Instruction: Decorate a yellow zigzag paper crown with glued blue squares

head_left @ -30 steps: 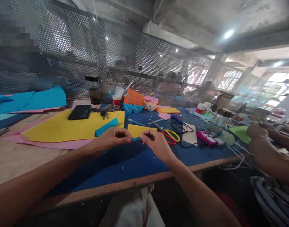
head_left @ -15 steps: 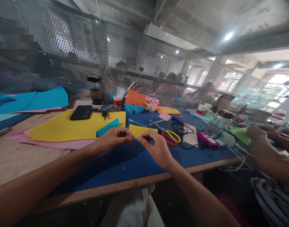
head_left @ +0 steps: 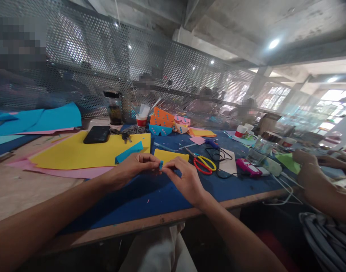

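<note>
A small piece of blue paper [head_left: 161, 164] shows between my fingertips, above the blue table mat. My left hand [head_left: 140, 165] pinches it from one side. From the other side my right hand [head_left: 182, 174] closes thumb and fingers on its edge. Just behind my hands lies a yellow paper piece [head_left: 173, 155]. A folded blue paper strip [head_left: 129, 152] rests by my left hand, on the large yellow sheets [head_left: 76, 156]. Scissors [head_left: 204, 164] with red and yellow handles lie beyond my right hand.
A black phone [head_left: 97, 135] and keys [head_left: 126, 137] sit on the yellow sheets. Cut paper shapes with dots [head_left: 163, 121] stand at the back by a paper cup [head_left: 141, 120]. A glass jar [head_left: 257, 150] and a pink device [head_left: 248, 167] are on the right, near another person's hands [head_left: 305, 162].
The small blue paper now shows more between my fingertips, standing upright. My right hand has shifted slightly left and down. The other person's hands at right have moved a little.
</note>
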{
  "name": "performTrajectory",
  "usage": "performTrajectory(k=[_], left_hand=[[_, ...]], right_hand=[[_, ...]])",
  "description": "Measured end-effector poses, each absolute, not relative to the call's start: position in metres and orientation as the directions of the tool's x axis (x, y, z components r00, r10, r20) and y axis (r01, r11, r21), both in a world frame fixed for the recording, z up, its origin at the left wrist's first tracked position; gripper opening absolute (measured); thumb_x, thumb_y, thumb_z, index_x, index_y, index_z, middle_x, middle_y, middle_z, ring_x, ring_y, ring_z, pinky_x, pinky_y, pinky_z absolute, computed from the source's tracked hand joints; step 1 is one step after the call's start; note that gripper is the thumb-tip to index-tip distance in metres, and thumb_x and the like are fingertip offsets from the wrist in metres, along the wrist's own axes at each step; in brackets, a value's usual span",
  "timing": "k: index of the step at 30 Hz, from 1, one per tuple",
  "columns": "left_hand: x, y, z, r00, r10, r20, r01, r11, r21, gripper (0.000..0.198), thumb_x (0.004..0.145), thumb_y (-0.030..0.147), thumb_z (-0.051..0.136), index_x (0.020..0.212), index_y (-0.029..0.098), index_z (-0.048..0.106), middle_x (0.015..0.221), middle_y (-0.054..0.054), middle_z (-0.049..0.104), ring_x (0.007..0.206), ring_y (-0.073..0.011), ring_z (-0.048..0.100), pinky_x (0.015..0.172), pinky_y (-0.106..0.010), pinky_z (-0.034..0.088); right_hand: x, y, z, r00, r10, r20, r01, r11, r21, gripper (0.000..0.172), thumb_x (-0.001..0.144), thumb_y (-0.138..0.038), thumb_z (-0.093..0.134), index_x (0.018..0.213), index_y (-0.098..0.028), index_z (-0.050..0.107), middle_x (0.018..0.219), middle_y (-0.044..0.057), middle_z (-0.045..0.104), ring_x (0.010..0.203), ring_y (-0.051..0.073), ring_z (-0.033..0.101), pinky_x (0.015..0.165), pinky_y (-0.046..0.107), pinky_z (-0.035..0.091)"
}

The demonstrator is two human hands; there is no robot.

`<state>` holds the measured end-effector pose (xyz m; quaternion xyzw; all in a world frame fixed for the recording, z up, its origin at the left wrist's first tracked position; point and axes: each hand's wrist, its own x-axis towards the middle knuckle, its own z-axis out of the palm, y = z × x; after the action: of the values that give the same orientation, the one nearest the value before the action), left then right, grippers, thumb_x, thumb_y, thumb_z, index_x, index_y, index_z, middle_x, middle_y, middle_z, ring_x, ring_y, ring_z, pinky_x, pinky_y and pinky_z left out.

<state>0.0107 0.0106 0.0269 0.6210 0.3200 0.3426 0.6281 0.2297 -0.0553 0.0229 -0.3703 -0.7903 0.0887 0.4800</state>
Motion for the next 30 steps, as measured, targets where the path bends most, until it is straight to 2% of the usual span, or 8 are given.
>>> performTrajectory(k=[5,14,25,30], left_hand=[[0.0097,0.0101,0.0277,0.559,0.829,0.005,-0.049,0.026,0.998,0.029,0.076,0.045,0.092,0.093,0.022,0.084,0.088,-0.005,0.082,0.086,-0.0195,0.073,0.087,-0.031,0.057],[0.0090,0.0126,0.0221,0.563,0.827,0.006,-0.001,-0.007,1.000,0.033,0.075,0.049,0.093,0.085,0.020,0.082,0.082,-0.003,0.078,0.077,-0.0154,0.069,0.077,-0.025,0.056],[0.0153,0.0059,0.0278,0.565,0.825,0.004,-0.016,0.006,1.000,0.031,0.073,0.047,0.094,0.083,0.019,0.083,0.082,-0.005,0.082,0.079,-0.0184,0.075,0.081,-0.028,0.060],[0.0150,0.0039,0.0298,0.585,0.811,-0.009,0.014,0.001,1.000,0.030,0.076,0.046,0.092,0.082,0.019,0.082,0.082,-0.006,0.082,0.076,-0.0172,0.075,0.077,-0.026,0.060]], right_hand=[[0.2307,-0.0562,0.0237,-0.276,0.674,0.686,0.518,0.705,-0.485,0.009,0.104,-0.028,0.067,0.097,-0.022,0.071,0.095,0.002,0.073,0.091,0.018,0.069,0.086,0.030,0.051],[0.2278,-0.0582,0.0278,-0.341,0.620,0.707,0.533,0.747,-0.397,0.007,0.102,-0.024,0.069,0.096,-0.021,0.073,0.094,0.003,0.076,0.091,0.019,0.070,0.086,0.031,0.052],[0.2291,-0.0559,0.0239,-0.281,0.628,0.726,0.571,0.717,-0.399,0.009,0.103,-0.027,0.069,0.099,-0.022,0.074,0.094,0.003,0.074,0.091,0.019,0.069,0.084,0.031,0.051],[0.2290,-0.0555,0.0229,-0.270,0.598,0.754,0.590,0.722,-0.362,0.009,0.103,-0.028,0.069,0.099,-0.022,0.075,0.095,0.003,0.075,0.093,0.019,0.069,0.085,0.032,0.051]])
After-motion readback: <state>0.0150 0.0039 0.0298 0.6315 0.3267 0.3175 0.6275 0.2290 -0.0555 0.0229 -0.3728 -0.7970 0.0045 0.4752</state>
